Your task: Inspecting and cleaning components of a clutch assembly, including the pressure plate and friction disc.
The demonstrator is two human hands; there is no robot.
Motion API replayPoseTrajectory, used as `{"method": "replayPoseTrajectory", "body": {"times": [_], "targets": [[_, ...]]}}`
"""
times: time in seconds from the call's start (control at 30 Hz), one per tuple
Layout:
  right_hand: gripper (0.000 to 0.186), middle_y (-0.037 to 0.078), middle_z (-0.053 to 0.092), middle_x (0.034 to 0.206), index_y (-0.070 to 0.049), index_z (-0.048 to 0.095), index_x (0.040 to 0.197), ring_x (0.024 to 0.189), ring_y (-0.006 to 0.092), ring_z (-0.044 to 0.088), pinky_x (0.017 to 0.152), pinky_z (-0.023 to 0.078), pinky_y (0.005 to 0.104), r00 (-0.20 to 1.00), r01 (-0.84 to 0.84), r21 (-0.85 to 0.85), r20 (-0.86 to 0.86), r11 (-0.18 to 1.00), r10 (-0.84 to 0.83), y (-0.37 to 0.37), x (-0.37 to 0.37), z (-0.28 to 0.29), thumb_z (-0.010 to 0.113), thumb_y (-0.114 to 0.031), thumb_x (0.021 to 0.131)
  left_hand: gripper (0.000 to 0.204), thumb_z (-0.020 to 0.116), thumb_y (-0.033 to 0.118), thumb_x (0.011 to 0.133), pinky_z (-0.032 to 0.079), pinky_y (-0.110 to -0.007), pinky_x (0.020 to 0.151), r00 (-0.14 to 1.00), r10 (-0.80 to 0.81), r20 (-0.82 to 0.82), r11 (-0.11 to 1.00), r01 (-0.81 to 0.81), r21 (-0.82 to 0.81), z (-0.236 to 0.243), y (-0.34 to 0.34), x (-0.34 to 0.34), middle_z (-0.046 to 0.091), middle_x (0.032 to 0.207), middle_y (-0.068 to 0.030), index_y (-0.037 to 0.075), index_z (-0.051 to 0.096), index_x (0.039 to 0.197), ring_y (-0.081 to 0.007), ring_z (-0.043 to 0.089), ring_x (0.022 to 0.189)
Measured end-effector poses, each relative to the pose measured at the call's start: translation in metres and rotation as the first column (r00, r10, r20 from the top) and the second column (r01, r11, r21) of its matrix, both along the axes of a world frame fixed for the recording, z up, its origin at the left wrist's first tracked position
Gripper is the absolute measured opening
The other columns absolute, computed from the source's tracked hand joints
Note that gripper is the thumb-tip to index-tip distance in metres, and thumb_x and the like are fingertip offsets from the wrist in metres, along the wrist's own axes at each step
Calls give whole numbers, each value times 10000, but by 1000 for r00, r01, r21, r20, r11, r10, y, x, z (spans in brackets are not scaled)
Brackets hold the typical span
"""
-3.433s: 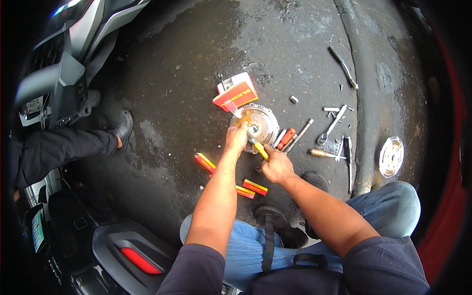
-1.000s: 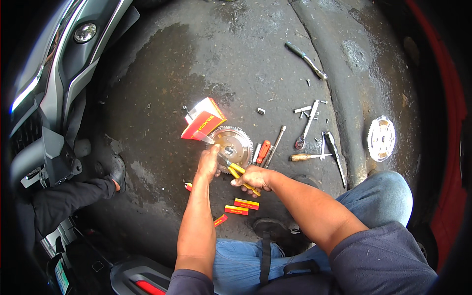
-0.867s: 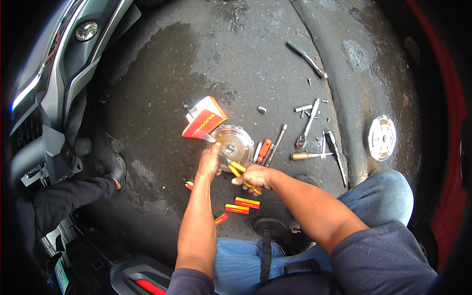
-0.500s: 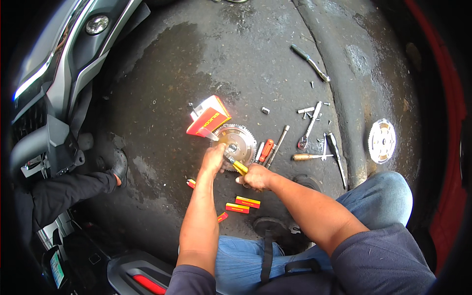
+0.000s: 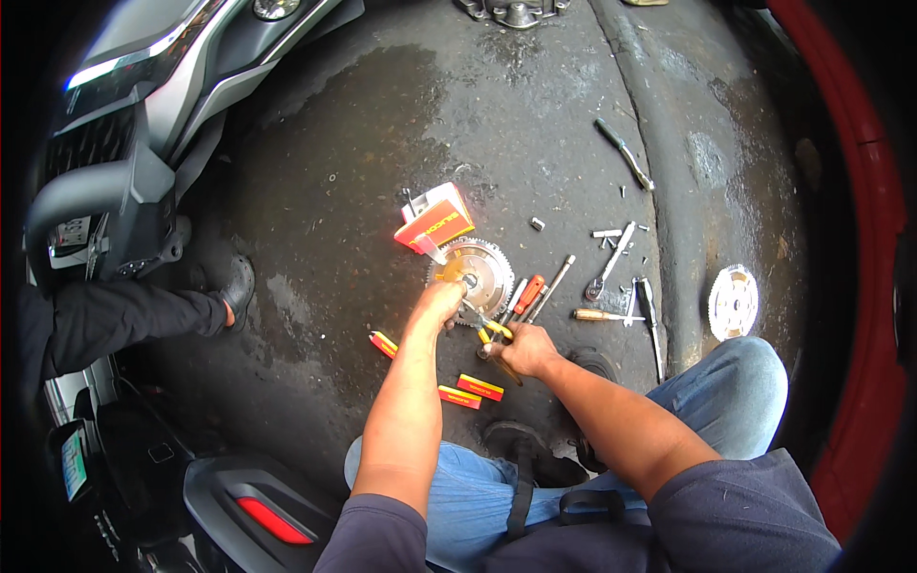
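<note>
A round metal gear plate [image 5: 490, 274] with a toothed rim lies on the dark floor in front of me. Over its near left part, my left hand [image 5: 441, 303] has its fingers curled closed; what they grip is hidden. My right hand [image 5: 525, 350], just nearer than the plate, is wrapped round yellow-handled pliers [image 5: 498, 329]. Their jaws point up and left toward my left hand, and the handles stand apart. Touching the plate's far left edge is an open red and white box [image 5: 435, 224]. A red-handled screwdriver [image 5: 529, 293] and a long metal bar [image 5: 552, 285] lie right of the plate.
Small red-yellow boxes [image 5: 479, 387] lie near my knees. A second toothed plate [image 5: 734, 302], a ratchet [image 5: 611, 263], a wooden-handled tool [image 5: 600, 315] and loose bolts lie rightward. Left are motorcycle parts [image 5: 115, 191] and another person's shoe [image 5: 234, 288]. A metal casting [image 5: 516, 11] sits at the far edge.
The whole view has shifted, and the casting at the far edge shows more. The pliers' yellow handles have spread apart in my right hand. My left hand stays at the plate.
</note>
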State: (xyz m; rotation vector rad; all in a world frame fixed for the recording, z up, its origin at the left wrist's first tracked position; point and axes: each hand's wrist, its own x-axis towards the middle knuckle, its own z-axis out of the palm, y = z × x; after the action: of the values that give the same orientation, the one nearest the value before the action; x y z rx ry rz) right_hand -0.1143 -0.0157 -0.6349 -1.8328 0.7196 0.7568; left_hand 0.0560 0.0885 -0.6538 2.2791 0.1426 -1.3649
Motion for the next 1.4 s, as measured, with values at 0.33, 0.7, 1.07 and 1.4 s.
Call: {"method": "replayPoseTrajectory", "body": {"times": [0.33, 0.7, 1.07, 1.4], "targets": [[485, 177, 651, 1101, -107, 670, 1112, 1068, 331, 601, 921, 470, 399, 786, -590, 58, -188, 805, 589, -17, -55, -39, 590, -495, 831, 237, 536, 214, 847, 378, -343, 418, 995, 41, -91, 997, -46, -57, 5, 14, -8, 539, 573, -68, -5, 600, 782, -173, 481, 444], [355, 138, 634, 1179, -94, 677, 1113, 1085, 283, 615, 911, 486, 411, 587, -799, -111, -352, 591, 729, 11, -46, -13, 593, -297, 835, 277, 657, 222, 848, 498, -333, 500, 999, 33, -32, 998, -35, -55, 21, 15, -8, 608, 718, -85, -51, 633, 891, -162, 558, 551], [376, 163, 504, 1155, -65, 512, 1099, 1043, 361, 562, 844, 488, 454, 810, -212, -349, 460, 913, 364, 14, 57, 20, 684, -143, 774, 495, 748, 297, 757, 508, -351, 814, 954, 235, 185, 953, -188, -239, -22, 18, -7, 672, 1005, -223, -58, 615, 1076, -288, 660, 955], [218, 201, 615, 979, -53, 595, 1004, 912, 419, 601, 783, 493, 472, 732, -69, -317, 628, 946, 264, -10, 87, -2, 586, -25, 788, 315, 609, 255, 884, 502, -344, 627, 850, 499, 169, 841, -428, -329, -29, 10, -16, 682, 859, -130, -20, 657, 1030, -196, 645, 727]]}}
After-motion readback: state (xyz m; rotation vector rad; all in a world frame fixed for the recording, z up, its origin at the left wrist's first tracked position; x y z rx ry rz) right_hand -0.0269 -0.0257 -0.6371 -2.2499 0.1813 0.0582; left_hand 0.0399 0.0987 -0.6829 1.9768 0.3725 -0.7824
